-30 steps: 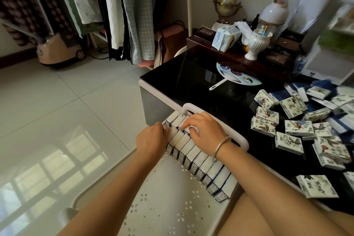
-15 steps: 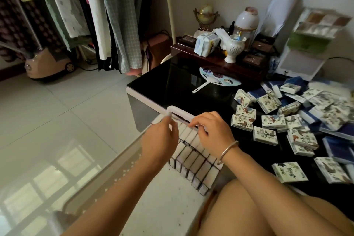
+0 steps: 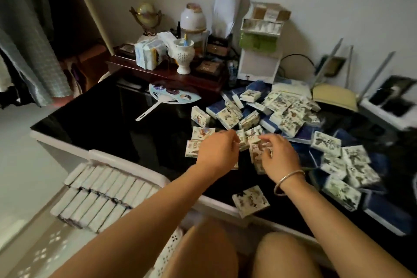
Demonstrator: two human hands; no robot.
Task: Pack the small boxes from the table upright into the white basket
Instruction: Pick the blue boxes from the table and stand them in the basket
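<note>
1. Done so far: two rows of packed boxes [image 3: 108, 189], small flat card packs with white top edges, stand upright side by side at the far end of the white perforated plastic basket [image 3: 126, 161]. The basket sits just below the bench's front edge.
2. Nearer the person the basket shows bare perforated plastic, so I judge there is room for more rows.
3. Still to do: many loose boxes [image 3: 286, 115], the same small card packs printed with pictures on white and blue, lie flat or heaped on the glossy black bench [image 3: 101, 117], mostly right of centre. A single box [image 3: 250, 201] lies flat near the front edge. At least as many look left as packed, so the task is about midway at best.
4. Left hand [image 3: 216, 153] is over the bench at the near side of the heap, fingers curled with the tips at a box between the two hands. Motion blur here, so I cannot tell whether it pinches the box.
5. Right hand [image 3: 277, 158], with a thin silver bangle [image 3: 288, 181] on the wrist, has its fingers curled over boxes just beside the left hand. I cannot tell whether it grips anything.
6. Against the frame half a second earlier, both hands were at the basket on the upright row; now both are off it and at the loose heap.
7. The view has also swung toward the bench, and the packed rows look unchanged.
8. Judged step: gathering the next batch to carry back to the basket.
</note>
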